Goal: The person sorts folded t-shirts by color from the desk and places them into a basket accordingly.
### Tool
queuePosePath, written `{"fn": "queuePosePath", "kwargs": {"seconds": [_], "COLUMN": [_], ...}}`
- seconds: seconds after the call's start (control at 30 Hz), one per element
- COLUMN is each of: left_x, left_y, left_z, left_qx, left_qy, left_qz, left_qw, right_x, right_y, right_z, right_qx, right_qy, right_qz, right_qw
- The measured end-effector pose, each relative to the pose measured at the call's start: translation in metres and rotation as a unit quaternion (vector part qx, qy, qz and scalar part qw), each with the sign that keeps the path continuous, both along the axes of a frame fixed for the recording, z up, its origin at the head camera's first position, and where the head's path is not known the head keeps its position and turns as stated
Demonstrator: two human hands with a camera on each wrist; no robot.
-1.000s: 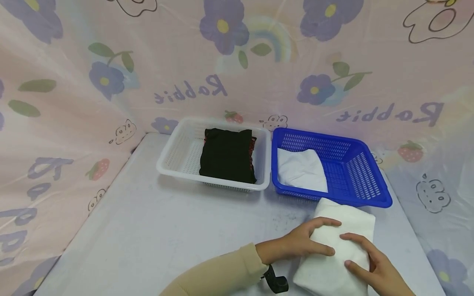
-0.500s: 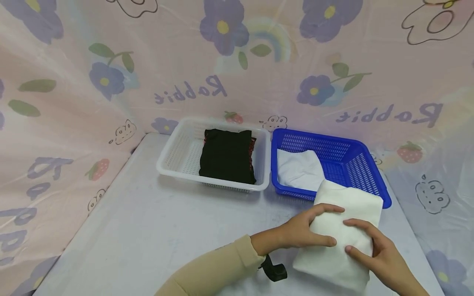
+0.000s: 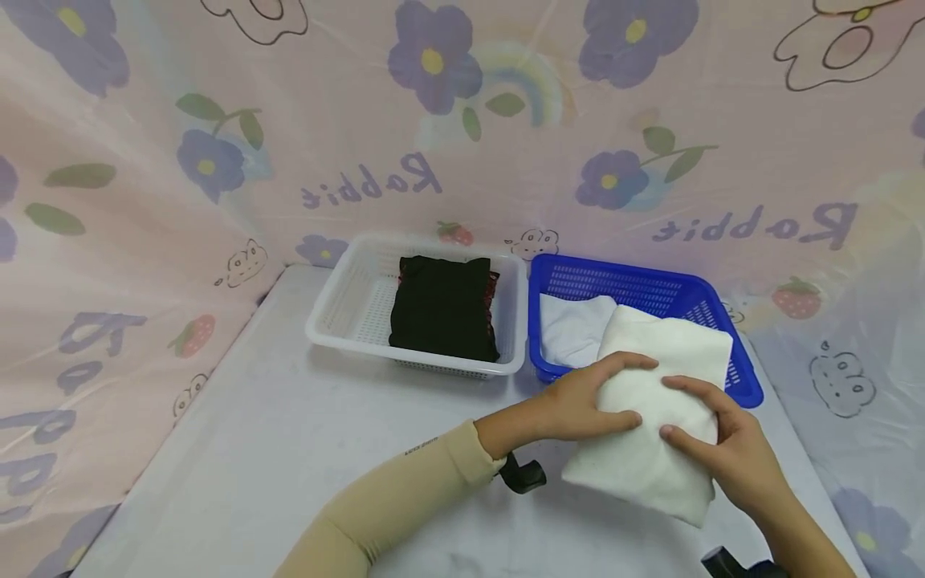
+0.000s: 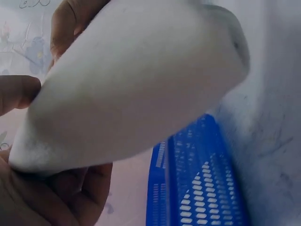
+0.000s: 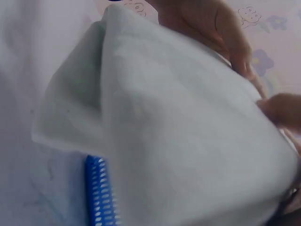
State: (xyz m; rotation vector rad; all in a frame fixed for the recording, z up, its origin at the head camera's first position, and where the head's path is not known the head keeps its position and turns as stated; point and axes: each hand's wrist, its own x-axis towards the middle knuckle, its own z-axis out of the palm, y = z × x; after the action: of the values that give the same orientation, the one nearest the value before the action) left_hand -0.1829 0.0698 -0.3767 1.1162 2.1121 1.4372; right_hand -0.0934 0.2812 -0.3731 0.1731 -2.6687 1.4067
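Observation:
A folded white cloth (image 3: 650, 409) is held up between both hands, tilted in front of the blue basket (image 3: 560, 371) and overlapping it in the head view. My left hand (image 3: 574, 401) grips the cloth's left side, thumb on the upper face and fingers curling beneath, as the left wrist view shows. On the other side my right hand (image 3: 744, 457) holds it the same way, its thumb (image 5: 282, 110) pressing the face. Loose folded layers hang at the near end of the cloth (image 5: 75, 94). Inside the blue basket lies another white cloth (image 3: 574, 325), partly hidden.
Left of the blue basket stands a white basket (image 3: 340, 341) with a folded black garment (image 3: 442, 309) in it, red patterned fabric showing at its edge. Both stand on a white-covered table (image 3: 289, 449). A printed curtain (image 3: 361, 104) rises behind and at the sides.
Both hands have lifted the folded white cloth and carried it forward, from the table in front of the blue basket to partly over it. The baskets stay where they were.

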Motion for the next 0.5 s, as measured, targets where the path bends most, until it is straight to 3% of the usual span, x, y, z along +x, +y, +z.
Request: {"fn": "queuePosePath", "kwargs": {"seconds": [0.23,0.4,0.5], "left_x": [-0.023,-0.044,-0.059], "left_y": [-0.012,-0.022,-0.024], "left_z": [0.011,0.019,0.026], "left_qx": [-0.003,0.01,0.005], "left_qy": [0.004,-0.025,-0.015], "left_qz": [0.058,0.066,0.074], "left_qw": [0.9983,0.9974,0.9971], "right_x": [-0.026,-0.045,-0.061], "right_y": [-0.006,-0.005,-0.004], "right_z": [0.013,0.019,0.023], "right_qx": [0.028,0.021,0.018], "right_qy": [0.03,0.037,0.042], "right_qz": [-0.039,-0.05,-0.054], "right_qw": [0.998,0.998,0.997]}}
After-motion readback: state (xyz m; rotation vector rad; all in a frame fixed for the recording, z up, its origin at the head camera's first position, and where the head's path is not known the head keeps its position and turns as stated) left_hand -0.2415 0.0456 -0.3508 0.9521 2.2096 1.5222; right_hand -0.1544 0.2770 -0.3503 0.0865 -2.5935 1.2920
